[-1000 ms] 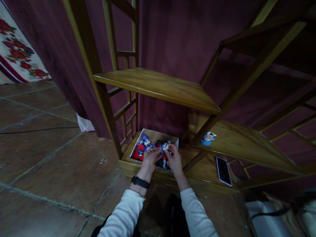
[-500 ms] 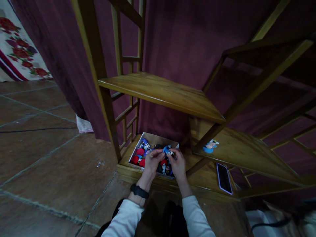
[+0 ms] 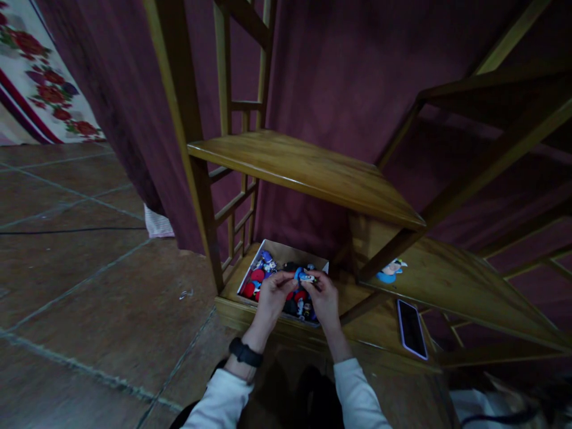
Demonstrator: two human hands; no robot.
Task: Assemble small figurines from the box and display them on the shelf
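Observation:
Between my two hands is a small blue-and-white figurine (image 3: 304, 276), held above an open cardboard box (image 3: 247, 278). My left hand (image 3: 273, 293) pinches its blue end with thumb and forefinger. On the other side, the fingers of my right hand (image 3: 325, 296) close on its white end. Several small figures (image 3: 256, 276) in red, blue, purple and black lie jumbled in the box, partly hidden by my hands. The box stands on the bottom shelf of a wooden rack.
A wooden shelf board (image 3: 308, 171) juts out above the box. To the right, a blue-and-white figure (image 3: 390, 270) sits on another shelf (image 3: 465, 280), and a phone (image 3: 412, 329) lies lower down. A dark red curtain (image 3: 330, 77) hangs behind; tiled floor (image 3: 111, 310) lies left.
The figurine has turned between my fingers, so more of its white part shows. The whole view has shifted slightly, moving the rack a little to the right.

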